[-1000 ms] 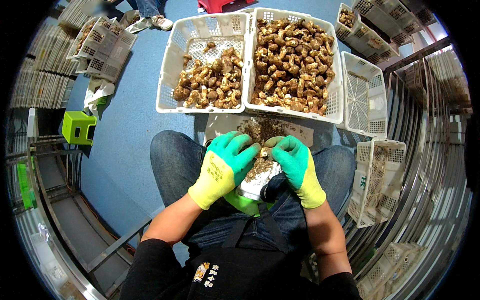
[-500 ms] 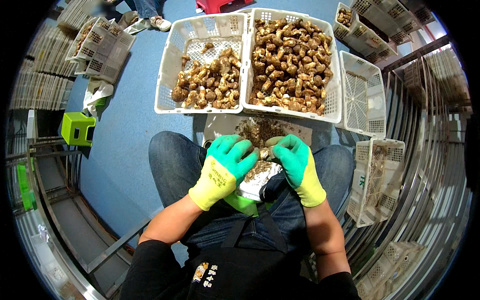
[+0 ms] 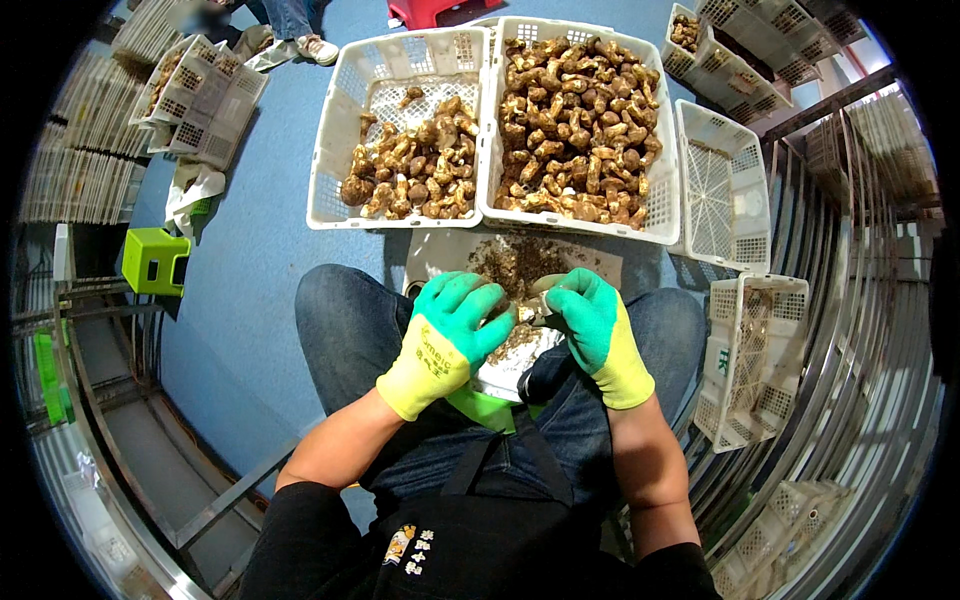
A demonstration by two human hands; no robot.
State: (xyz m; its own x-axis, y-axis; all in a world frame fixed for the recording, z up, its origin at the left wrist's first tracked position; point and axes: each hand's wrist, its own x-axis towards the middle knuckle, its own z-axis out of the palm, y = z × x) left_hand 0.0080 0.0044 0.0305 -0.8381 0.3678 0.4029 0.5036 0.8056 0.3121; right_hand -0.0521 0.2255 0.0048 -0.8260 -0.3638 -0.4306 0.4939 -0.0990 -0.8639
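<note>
Both my hands wear green-and-yellow gloves and meet over my lap. My left hand [image 3: 455,325] is closed around a brown-and-white mushroom [image 3: 525,314], whose pale end shows between the fingertips. Close against it, my right hand [image 3: 590,320] is pinched on what looks like a small knife; only a thin greyish piece shows, the rest hidden by the fingers. Dark soil crumbs [image 3: 515,262] lie on a pale board beyond the hands. Below them is a white surface [image 3: 497,380] with more crumbs.
Ahead stand two white crates: the left crate [image 3: 322,150] is partly filled with mushrooms, the right crate [image 3: 668,200] heaped. More crates [image 3: 725,190] stand at the right beside metal rails [image 3: 835,270]. A green stool [image 3: 155,262] is at left. Another person's legs [image 3: 295,20] show far left.
My right fingers have shifted slightly at the mushroom, and more of its pale end and the thin greyish piece shows. My left hand keeps its hold, almost in place.
</note>
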